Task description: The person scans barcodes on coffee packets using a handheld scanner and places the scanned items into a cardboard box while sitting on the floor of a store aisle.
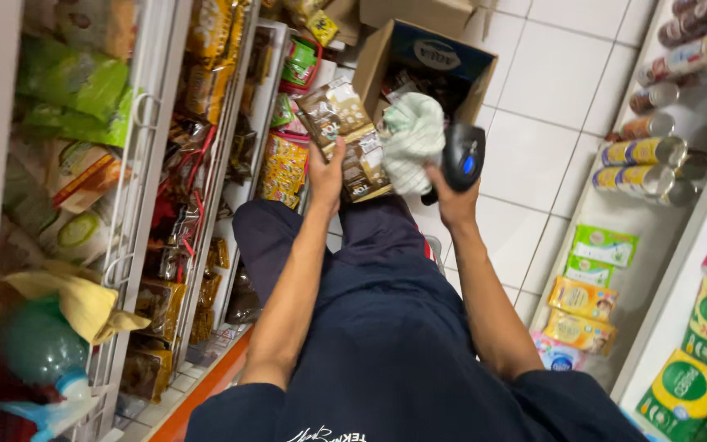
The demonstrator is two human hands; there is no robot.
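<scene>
Along the left edge of the frame I see a white wire shelf rack (137, 164) packed with snack packets, green bags at the upper left and brown sachets lower down. At the lower left a yellow cloth (83, 303) lies over a green spray bottle (38, 348).

Moving toward the centre, my left hand (325, 176) is raised in the upper middle of the frame, fingers clamped on a strip of brown sachets (345, 135) that stands tilted, its upper end just in front of an open cardboard box (419, 53). The box sits on the white tiled floor (550, 82) at the top centre, flaps open, with dark packets inside. Below the hands, dark blue trousers and a dark shirt fill the lower middle.

Just right of the sachets, my right hand (452, 196) is closed around a black handheld scanner (462, 155) with a blue button, and a pale green cloth (413, 139) is bunched against that same hand, touching the sachet strip.

Farther right, at the upper right, cans (644, 151) lie in rows on a white shelf. Below them, green and yellow packets (587, 299) sit at the lower right, with green boxes (685, 381) at the corner.
</scene>
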